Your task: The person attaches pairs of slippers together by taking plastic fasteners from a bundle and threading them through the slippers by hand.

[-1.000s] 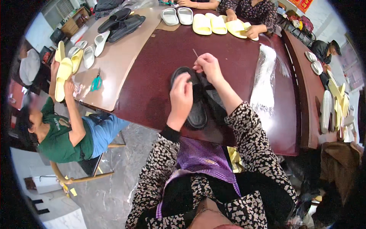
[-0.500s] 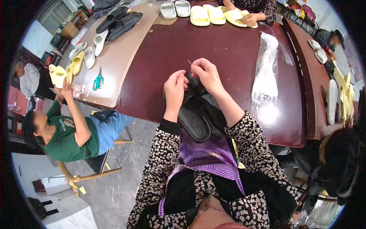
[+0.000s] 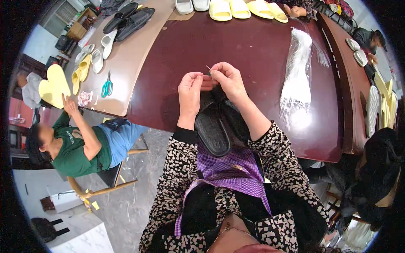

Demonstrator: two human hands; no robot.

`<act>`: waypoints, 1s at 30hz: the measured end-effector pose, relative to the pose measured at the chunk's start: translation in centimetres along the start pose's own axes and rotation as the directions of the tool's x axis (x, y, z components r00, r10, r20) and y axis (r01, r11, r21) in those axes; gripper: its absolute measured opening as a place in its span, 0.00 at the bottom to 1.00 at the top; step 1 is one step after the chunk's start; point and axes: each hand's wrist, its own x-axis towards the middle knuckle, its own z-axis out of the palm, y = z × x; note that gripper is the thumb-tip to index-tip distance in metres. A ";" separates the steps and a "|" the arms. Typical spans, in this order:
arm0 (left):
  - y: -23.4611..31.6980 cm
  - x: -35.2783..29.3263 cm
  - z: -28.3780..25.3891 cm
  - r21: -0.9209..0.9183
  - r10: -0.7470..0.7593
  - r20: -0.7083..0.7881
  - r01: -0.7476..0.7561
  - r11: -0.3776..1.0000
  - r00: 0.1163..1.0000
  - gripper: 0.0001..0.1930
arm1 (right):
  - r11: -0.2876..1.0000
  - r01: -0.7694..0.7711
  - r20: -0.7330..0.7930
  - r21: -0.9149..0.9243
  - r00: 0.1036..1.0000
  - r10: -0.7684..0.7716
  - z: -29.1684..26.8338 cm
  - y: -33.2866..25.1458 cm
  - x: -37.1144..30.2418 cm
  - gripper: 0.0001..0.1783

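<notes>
A pair of black slide slippers (image 3: 213, 131) lies before me at the table's near edge, soles partly toward me. Above their far end both my hands are held close together. My left hand (image 3: 190, 96) is closed, its thumb and fingertips pinched; what they hold, if anything, is too small to make out. In my right hand (image 3: 229, 82) the thumb and forefinger are also pinched, and a tiny thin tip pokes out past them. I cannot tell what it is. To the right lies a bundle of thin white plastic strands (image 3: 298, 67) in a clear bag.
The dark red table (image 3: 177, 50) spreads ahead. Yellow slippers (image 3: 241, 9) and grey slippers (image 3: 184, 6) line its far side. Teal-handled scissors (image 3: 107, 86) and more black slippers (image 3: 135, 23) lie on the left. A person in green (image 3: 78, 145) sits left, holding yellow slippers (image 3: 54, 86).
My hands stay together over the black slippers, with the left fingers shifting slightly. The person on the left has turned the yellow slippers. Across the table, the other person's hands have drawn back from the yellow slippers.
</notes>
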 end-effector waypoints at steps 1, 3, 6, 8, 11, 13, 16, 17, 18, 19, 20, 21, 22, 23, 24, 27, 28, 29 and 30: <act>0.1 0.0 0.0 -0.020 -0.024 -0.003 0.024 1.000 1.000 0.06 | 1.000 0.000 0.002 -0.006 1.000 0.000 0.1 -0.1 -0.1 0.04; 0.3 -0.1 0.0 -0.062 -0.071 -0.008 0.071 0.996 0.997 0.06 | 1.000 0.001 0.006 -0.018 1.000 -0.001 0.3 -0.2 -0.4 0.04; 0.6 -0.2 0.2 -0.065 -0.066 -0.028 0.064 0.996 0.997 0.05 | 0.994 0.045 -0.009 -0.096 0.999 -0.046 0.4 -0.1 -0.6 0.05; 0.4 -0.3 0.2 -0.066 -0.064 -0.039 0.062 0.996 0.997 0.05 | 0.989 0.064 -0.015 -0.135 0.998 -0.067 0.4 0.2 -0.7 0.06; 0.2 -0.2 -0.1 -0.085 -0.054 -0.029 0.052 0.995 0.998 0.04 | 0.983 0.070 -0.027 -0.169 0.997 -0.076 0.4 0.5 -0.5 0.05; 0.2 -0.1 -0.4 -0.094 -0.053 -0.027 0.051 0.994 0.998 0.04 | 0.975 0.079 -0.014 -0.208 0.996 -0.084 0.4 0.7 -0.5 0.05; 0.1 0.0 -0.4 -0.116 -0.052 -0.012 0.050 0.992 0.999 0.04 | 0.951 0.099 0.005 -0.293 0.995 -0.102 0.2 0.8 -0.4 0.03; 0.1 0.0 -0.3 -0.101 -0.052 -0.023 0.050 0.994 0.998 0.04 | 0.955 0.109 0.002 -0.277 0.994 -0.113 0.2 1.1 -0.3 0.04; 0.1 0.0 -0.3 -0.086 -0.052 -0.033 0.049 0.995 0.998 0.04 | 0.958 0.119 -0.002 -0.261 0.992 -0.124 0.2 1.3 -0.3 0.05; 0.0 -0.1 -0.3 -0.070 -0.051 -0.047 0.047 0.996 0.998 0.04 | 0.961 0.130 -0.002 -0.243 0.991 -0.134 0.4 1.4 -0.3 0.06; 0.0 -0.1 -0.3 -0.067 -0.050 -0.050 0.047 0.997 0.997 0.04 | 0.962 0.129 0.001 -0.240 0.991 -0.133 0.5 1.4 -0.4 0.06; 0.0 -0.1 -0.3 -0.073 -0.045 -0.051 0.041 0.996 0.998 0.03 | 0.962 0.136 -0.002 -0.238 0.990 -0.141 0.5 1.4 -0.4 0.06; 0.0 -0.1 -0.3 -0.078 -0.039 -0.052 0.035 0.996 0.998 0.03 | 0.961 0.143 -0.004 -0.235 0.989 -0.149 0.5 1.4 -0.4 0.07; 0.0 -0.2 -0.3 -0.084 -0.034 -0.053 0.029 0.996 0.998 0.03 | 0.961 0.151 -0.007 -0.233 0.988 -0.157 0.6 1.4 -0.5 0.07; -0.1 -0.3 -0.2 -0.083 -0.034 -0.053 0.029 0.996 0.998 0.03 | 0.961 0.151 -0.007 -0.232 0.988 -0.157 0.5 1.4 -0.5 0.07; -0.3 -0.5 0.2 -0.094 -0.031 -0.100 0.021 0.995 0.995 0.02 | 0.944 0.182 0.007 -0.275 0.982 -0.187 0.5 1.5 -0.6 0.07; -0.3 -0.5 0.2 -0.094 -0.031 -0.098 0.021 0.995 0.995 0.02 | 0.944 0.182 0.006 -0.275 0.982 -0.188 0.4 1.5 -0.6 0.07; -0.3 -0.5 0.2 -0.090 -0.020 -0.108 0.010 0.996 0.994 0.02 | 0.935 0.186 0.003 -0.301 0.981 -0.195 0.4 1.3 -0.6 0.07; -0.3 -0.5 0.2 -0.087 -0.009 -0.118 -0.001 0.996 0.993 0.02 | 0.926 0.190 0.000 -0.327 0.980 -0.201 0.5 1.1 -0.7 0.07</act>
